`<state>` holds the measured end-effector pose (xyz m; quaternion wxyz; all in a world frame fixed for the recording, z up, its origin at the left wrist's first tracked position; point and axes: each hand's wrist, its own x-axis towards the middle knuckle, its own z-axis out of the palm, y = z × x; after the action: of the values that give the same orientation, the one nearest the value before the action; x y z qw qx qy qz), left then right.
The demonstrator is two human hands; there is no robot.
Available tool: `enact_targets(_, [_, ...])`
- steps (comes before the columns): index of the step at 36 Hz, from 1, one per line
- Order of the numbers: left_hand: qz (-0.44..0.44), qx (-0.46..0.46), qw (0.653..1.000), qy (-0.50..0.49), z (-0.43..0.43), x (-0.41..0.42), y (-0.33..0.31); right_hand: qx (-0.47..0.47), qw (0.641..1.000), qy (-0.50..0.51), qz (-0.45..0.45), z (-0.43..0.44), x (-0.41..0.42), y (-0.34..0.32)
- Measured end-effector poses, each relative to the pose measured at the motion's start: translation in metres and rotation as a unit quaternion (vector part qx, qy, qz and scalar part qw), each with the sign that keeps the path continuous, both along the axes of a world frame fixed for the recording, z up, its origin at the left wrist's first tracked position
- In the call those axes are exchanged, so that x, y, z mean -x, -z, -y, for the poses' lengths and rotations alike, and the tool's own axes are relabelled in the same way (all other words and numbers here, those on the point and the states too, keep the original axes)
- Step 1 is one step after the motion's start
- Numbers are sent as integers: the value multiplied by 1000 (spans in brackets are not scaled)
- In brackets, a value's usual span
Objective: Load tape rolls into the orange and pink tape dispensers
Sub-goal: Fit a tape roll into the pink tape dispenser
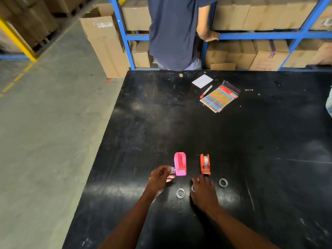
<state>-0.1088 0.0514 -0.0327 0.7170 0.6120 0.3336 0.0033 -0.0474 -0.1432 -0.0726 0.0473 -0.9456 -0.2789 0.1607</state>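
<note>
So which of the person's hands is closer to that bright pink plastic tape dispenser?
Left. The left hand sits right beside the bright pink plastic tape dispenser, pinching a small clear piece at its front. The right hand is farther off, below the orange dispenser.

View: one head-worn wide-angle camera, no second view to share with.
Facing: forward and down over the black table (233, 141).
Near: both forearms rise from the bottom edge, hands close in.
Far: blue shelving (260, 35) of boxes along the top.
Left: bare concrete floor (45, 123).
</note>
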Motion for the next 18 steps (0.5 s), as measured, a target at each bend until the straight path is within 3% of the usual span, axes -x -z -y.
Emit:
enact_targets(4, [-9,8,1000,-7,-2,2,1,-23,998,-51,38,-15,16,-8])
enact_targets(8, [-27,17,999,-2,-3,4,5,-13,994,-113,1,-24,24,3])
enact_targets(12, [-44,10,999,5,-2,7,1,-15,993,-111,-37,-30,25,11])
enact_targets(15, [-42,-2,999,9,-1,11,-4,-129,986,-35,-104,-30,17,7])
enact_targets(18, [-43,-6,999,19,0,12,-6,-303,935,50,-176,-28,4,-6])
